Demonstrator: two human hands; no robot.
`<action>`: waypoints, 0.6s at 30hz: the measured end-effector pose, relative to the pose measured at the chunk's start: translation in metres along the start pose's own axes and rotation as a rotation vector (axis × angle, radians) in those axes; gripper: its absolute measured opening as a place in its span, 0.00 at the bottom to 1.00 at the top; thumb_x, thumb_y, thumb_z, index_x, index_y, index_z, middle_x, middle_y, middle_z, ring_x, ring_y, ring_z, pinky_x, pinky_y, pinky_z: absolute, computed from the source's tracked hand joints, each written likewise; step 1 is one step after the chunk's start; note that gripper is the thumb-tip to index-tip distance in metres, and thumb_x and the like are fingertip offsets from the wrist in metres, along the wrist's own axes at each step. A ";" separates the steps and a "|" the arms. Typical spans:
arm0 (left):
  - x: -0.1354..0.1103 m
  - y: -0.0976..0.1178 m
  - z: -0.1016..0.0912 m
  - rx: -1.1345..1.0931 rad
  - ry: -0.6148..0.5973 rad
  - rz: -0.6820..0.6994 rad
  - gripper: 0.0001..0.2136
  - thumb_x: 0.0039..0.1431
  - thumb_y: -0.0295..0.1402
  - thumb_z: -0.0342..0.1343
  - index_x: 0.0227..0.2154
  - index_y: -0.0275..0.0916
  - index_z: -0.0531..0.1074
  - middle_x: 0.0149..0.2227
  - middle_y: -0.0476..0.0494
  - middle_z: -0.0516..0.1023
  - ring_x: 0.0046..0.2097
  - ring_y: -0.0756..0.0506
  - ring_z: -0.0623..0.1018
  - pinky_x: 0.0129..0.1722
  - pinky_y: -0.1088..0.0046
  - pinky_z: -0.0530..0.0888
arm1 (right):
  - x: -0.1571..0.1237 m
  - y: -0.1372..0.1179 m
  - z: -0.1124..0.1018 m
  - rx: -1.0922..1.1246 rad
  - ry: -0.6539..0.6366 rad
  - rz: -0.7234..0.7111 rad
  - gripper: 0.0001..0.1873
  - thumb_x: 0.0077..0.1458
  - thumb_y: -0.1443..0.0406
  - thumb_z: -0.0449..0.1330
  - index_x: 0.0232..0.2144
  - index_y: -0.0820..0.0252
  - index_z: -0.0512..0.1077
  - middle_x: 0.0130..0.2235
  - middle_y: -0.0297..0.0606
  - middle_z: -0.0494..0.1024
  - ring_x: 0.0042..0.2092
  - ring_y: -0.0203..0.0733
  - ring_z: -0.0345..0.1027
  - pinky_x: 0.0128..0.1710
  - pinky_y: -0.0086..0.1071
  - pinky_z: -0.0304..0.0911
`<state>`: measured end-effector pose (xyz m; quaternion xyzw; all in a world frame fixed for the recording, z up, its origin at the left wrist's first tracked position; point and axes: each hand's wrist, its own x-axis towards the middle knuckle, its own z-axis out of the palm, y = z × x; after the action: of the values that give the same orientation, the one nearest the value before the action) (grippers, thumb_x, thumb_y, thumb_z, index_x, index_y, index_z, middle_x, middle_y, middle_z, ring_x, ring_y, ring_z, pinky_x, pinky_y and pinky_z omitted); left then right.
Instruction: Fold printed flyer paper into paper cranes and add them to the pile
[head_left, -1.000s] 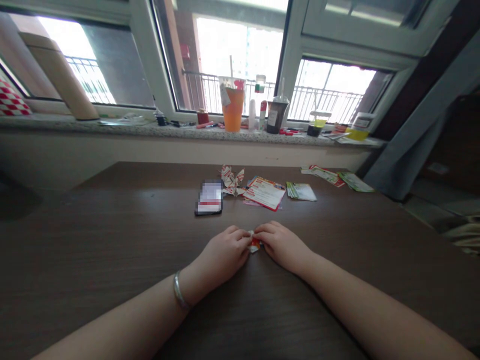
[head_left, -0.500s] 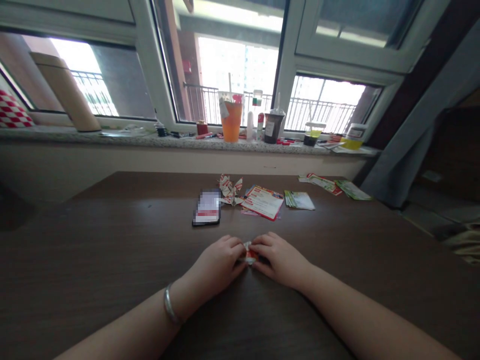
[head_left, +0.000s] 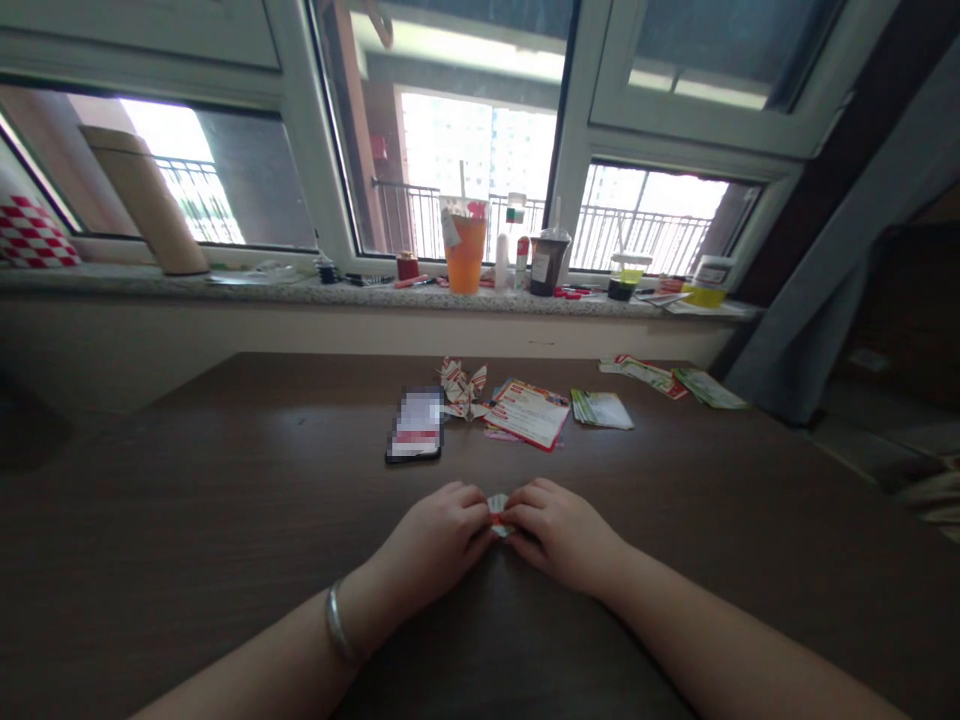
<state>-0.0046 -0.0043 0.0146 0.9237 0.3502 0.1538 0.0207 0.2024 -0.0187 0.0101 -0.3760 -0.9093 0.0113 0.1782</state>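
Note:
A small folded piece of red-and-white printed paper (head_left: pixel 498 506) lies on the dark wooden table (head_left: pixel 187 520), mostly hidden by my fingers. My left hand (head_left: pixel 439 545), with a silver bangle on the wrist, pinches its left side with fingers closed. Pressing on the paper's right side is my right hand (head_left: pixel 562 535), fingers curled and closed on it. Both hands rest on the tabletop and meet at the paper.
Beyond my hands lie a phone (head_left: pixel 416 425), a finished folded paper figure (head_left: pixel 461 388), a stack of printed leaflets (head_left: pixel 529 412) and more leaflets (head_left: pixel 602 409) to the right. Drink cups (head_left: pixel 465 250) and small items stand on the windowsill. A grey curtain (head_left: pixel 832 270) hangs at right.
The view has tilted up a little, so everything sits lower in frame. My fingers have closed further over the paper, so less of it shows.

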 end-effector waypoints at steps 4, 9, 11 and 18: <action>-0.001 0.000 0.001 0.000 0.007 0.001 0.05 0.61 0.29 0.53 0.32 0.37 0.73 0.35 0.45 0.74 0.38 0.45 0.72 0.40 0.68 0.71 | 0.002 -0.002 0.000 -0.056 -0.006 -0.006 0.09 0.61 0.62 0.55 0.37 0.58 0.74 0.37 0.38 0.76 0.39 0.41 0.65 0.39 0.33 0.62; -0.002 0.001 0.001 0.006 0.013 0.010 0.04 0.60 0.28 0.53 0.32 0.38 0.72 0.35 0.46 0.74 0.38 0.46 0.71 0.38 0.69 0.70 | 0.004 -0.007 -0.001 -0.099 -0.038 0.011 0.06 0.59 0.64 0.55 0.35 0.59 0.73 0.36 0.38 0.75 0.38 0.42 0.64 0.37 0.33 0.59; -0.002 0.001 0.000 0.009 0.009 0.010 0.04 0.60 0.28 0.53 0.32 0.38 0.72 0.35 0.46 0.74 0.38 0.46 0.71 0.39 0.69 0.70 | 0.005 -0.008 -0.001 -0.097 -0.048 0.024 0.06 0.58 0.65 0.56 0.34 0.59 0.73 0.36 0.38 0.75 0.38 0.42 0.64 0.37 0.33 0.58; -0.001 0.001 0.000 0.011 0.005 -0.001 0.03 0.59 0.28 0.55 0.31 0.39 0.73 0.34 0.46 0.74 0.38 0.47 0.71 0.39 0.70 0.70 | 0.007 -0.009 0.001 -0.004 -0.037 0.096 0.05 0.56 0.68 0.55 0.32 0.59 0.72 0.35 0.37 0.74 0.39 0.41 0.63 0.38 0.32 0.57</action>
<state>-0.0050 -0.0057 0.0139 0.9233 0.3516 0.1539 0.0148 0.1916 -0.0198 0.0129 -0.4192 -0.8934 0.0247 0.1599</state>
